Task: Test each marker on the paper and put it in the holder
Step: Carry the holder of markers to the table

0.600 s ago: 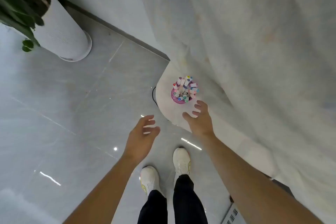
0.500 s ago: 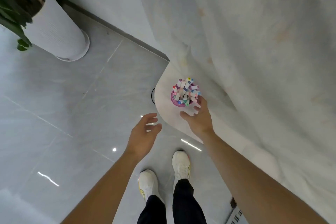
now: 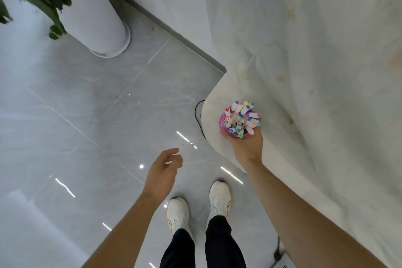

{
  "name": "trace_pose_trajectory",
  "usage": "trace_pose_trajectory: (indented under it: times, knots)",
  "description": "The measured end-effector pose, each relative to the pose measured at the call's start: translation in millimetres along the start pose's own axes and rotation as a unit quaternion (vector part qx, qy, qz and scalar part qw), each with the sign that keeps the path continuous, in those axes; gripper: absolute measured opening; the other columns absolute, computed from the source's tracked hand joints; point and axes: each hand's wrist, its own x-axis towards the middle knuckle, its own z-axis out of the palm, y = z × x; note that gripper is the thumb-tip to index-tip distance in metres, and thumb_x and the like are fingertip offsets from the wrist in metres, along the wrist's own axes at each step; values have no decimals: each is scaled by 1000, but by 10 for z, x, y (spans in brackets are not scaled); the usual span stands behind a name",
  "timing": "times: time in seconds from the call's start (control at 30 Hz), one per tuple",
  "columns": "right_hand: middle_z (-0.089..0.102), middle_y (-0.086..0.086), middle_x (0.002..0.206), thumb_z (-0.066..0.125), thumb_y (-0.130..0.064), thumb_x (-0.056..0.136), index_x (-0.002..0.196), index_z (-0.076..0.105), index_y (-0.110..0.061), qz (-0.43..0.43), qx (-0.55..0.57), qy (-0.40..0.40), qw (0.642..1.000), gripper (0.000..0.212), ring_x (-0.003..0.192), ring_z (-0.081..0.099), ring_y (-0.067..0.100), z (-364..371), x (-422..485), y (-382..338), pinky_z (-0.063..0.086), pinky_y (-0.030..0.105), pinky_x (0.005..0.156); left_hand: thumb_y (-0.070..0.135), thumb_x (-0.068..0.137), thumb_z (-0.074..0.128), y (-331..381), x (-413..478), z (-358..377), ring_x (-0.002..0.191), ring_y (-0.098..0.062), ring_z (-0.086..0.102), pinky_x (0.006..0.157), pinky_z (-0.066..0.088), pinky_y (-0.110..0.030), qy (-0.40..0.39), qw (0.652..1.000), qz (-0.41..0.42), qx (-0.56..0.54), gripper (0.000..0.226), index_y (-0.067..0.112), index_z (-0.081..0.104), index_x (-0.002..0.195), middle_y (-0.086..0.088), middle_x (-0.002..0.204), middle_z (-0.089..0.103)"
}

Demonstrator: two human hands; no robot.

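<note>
A pink round holder point(image 3: 222, 120) stands on the rounded white ledge point(image 3: 212, 137) at centre right, packed with several white markers point(image 3: 241, 118) with coloured caps. My right hand point(image 3: 247, 146) is wrapped around the holder's near side from below, fingers hidden behind it. My left hand point(image 3: 163, 169) hangs over the floor to the left, fingers loosely apart and holding nothing. No paper is in view.
A sheer white curtain point(image 3: 315, 61) hangs over the ledge on the right. A tall white planter point(image 3: 95, 17) with green leaves stands at top left on the grey tiled floor point(image 3: 87, 126). A black cable point(image 3: 199, 119) runs beside the ledge. My white shoes point(image 3: 219, 198) are below.
My right hand has moved forward from just short of the holder and closed around its near side. My left hand has stayed open over the floor.
</note>
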Motion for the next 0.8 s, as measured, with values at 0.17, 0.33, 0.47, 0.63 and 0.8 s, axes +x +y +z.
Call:
trace_pose_trajectory:
  times: [0.17, 0.33, 0.47, 0.63, 0.8]
  knots:
    - [70, -19, 118, 95, -20, 68, 126, 54, -34, -10, -49, -28, 998, 73, 105, 67, -8, -142, -560, -388, 52, 7, 82, 16, 99, 57, 8, -589, -325, 100, -18, 70, 91, 54, -33, 19, 999, -1, -39, 23, 25, 64, 120, 0, 111, 70]
    - [75, -14, 110, 96, -21, 67, 119, 59, -35, -9, -61, -86, 994, 65, 99, 73, 3, -359, -1337, -1029, 61, 23, 84, 17, 99, 57, 95, -1531, -681, 97, -20, 71, 93, 54, -39, 50, 996, -19, -71, 21, 25, 66, 117, -2, 111, 71]
    - [75, -19, 104, 96, -21, 69, 112, 62, -38, -40, -68, -144, 986, 58, 95, 73, -2, -447, -1855, -1656, 55, 10, 72, 20, 99, 57, 288, -2241, -965, 92, -15, 72, 90, 56, -38, 89, 989, -13, -119, 20, 26, 66, 116, -1, 110, 71]
    - [75, -17, 100, 96, -16, 69, 112, 63, -31, -87, -92, -218, 968, 56, 90, 71, -4, -399, -2351, -2273, 51, 6, 69, 20, 98, 58, 375, -2967, -1180, 90, -15, 73, 82, 58, -34, 143, 970, 1, -198, 19, 25, 66, 115, -1, 109, 72]
    - [77, -12, 97, 94, -4, 68, 110, 64, -24, -134, -113, -301, 937, 56, 86, 73, -3, -31, -2677, -2631, 50, 4, 68, 19, 97, 58, 265, -3434, -1524, 91, -17, 73, 82, 57, -34, 209, 932, 23, -294, 20, 25, 68, 114, -1, 106, 73]
